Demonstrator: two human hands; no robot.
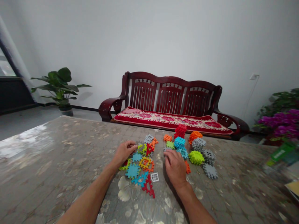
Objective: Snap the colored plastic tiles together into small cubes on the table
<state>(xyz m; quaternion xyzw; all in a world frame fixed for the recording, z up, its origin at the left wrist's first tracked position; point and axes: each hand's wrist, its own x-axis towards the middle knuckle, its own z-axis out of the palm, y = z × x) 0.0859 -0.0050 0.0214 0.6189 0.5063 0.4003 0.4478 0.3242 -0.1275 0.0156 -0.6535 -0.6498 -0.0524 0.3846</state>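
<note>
My left hand (126, 152) is at the left edge of a loose spread of interlocking plastic building tiles, fingers drawn together at the tips; what they pinch, if anything, is hidden. Close by lie a blue square tile (133, 170), a yellow tile (145, 162), a red triangular tile (149, 186) and a white window-like piece (154, 177). My right hand (175, 166) reaches to the sorted stacks, its curled fingers on a grey tile (166, 149), partly covered. Around it are a lime-green tile (170, 144), a blue stack (179, 142) and a yellow-green stack (196, 157).
Red tiles (180, 130), orange tiles (195, 136) and grey tiles (211, 171) lie in groups farther right. The patterned table (77, 149) spans the foreground. Behind it stands a dark wooden bench (169, 96). Purple flowers (283, 123) are at right, a potted plant (62, 84) at left.
</note>
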